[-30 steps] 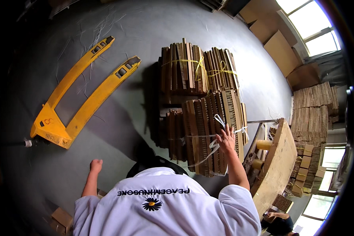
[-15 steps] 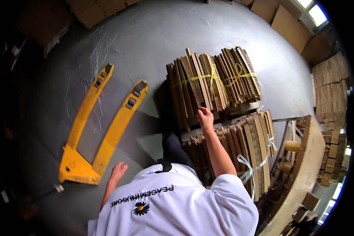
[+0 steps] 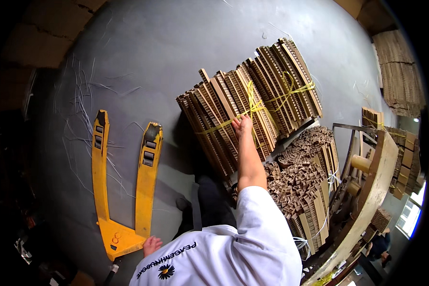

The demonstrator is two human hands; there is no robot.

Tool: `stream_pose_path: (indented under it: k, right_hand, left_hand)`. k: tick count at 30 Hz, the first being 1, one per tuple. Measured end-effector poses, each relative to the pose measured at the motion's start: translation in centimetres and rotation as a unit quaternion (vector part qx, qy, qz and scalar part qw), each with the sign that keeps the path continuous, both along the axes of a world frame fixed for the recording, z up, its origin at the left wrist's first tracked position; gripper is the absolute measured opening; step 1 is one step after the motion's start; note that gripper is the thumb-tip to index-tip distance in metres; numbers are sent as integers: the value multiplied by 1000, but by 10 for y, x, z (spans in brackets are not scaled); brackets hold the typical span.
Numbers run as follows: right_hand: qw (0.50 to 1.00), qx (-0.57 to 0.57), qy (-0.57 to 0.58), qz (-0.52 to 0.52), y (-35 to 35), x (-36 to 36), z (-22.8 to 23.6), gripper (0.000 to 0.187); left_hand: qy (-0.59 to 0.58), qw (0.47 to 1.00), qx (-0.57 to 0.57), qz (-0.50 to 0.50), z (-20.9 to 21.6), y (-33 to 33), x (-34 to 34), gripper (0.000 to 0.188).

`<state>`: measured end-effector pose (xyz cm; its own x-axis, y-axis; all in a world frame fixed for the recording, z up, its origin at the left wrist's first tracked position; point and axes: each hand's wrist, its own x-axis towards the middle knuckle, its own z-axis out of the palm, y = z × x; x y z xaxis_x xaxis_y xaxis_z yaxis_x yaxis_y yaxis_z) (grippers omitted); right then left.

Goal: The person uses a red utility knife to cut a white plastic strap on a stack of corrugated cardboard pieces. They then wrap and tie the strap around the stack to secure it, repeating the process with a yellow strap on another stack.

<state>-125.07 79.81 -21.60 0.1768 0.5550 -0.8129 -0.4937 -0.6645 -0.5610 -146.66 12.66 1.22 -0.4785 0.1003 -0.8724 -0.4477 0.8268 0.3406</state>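
A bundle of brown honeycomb cardboard strips [image 3: 214, 109] stands on the floor ahead of me, tied with yellow strap [image 3: 221, 126]. My right hand [image 3: 243, 125] reaches onto it, with the fingers curled at the strap near its knot. Against the bundle's right side stands a second strapped bundle [image 3: 293, 81]. My left hand [image 3: 152, 245] hangs low beside the base of a yellow pallet jack [image 3: 121, 238], holding nothing, its fingers loosely apart.
More cardboard strips [image 3: 302, 190], bound with white strap, stand to my right beside a wooden frame [image 3: 367, 209]. Loose white straps [image 3: 83, 109] litter the floor beyond the pallet jack. Cardboard stacks [image 3: 398, 71] line the far right. Another person [image 3: 380, 245] is at the lower right.
My right hand has moved forward from the bundle's near edge to its yellow strap. The view has turned and shifted closer to the bundles. My left hand is now nearer the pallet jack's base.
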Motion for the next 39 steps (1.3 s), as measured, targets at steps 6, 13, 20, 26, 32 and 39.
stream_pose_path:
  k: [6,13,20,26,32,39]
  right_hand:
    - [987,-57,150,0,40,30,-82,32]
    - [987,-102,119,44,31,37,-94,42]
    - [981,-87,122,123,27,47,-79,25]
    - [983,-15,109,146,0,5,-85,21]
    - [929,179,-156,284,-88,-117,54,29]
    - [935,251,-62,244,-138,-195,221,39]
  left_hand:
    - [-58,993,-12,-100,22,77,-10,37]
    - [13,996,-87,-9,93,82,-33,35]
    - [-7,996,-68,-65,96,29,2,30]
    - [52,997,-53,-33,109,32,-18,25]
    - [43,993,6,-108,57,25,-76,34]
    - [126,985,49,-102,61,136,-201,67]
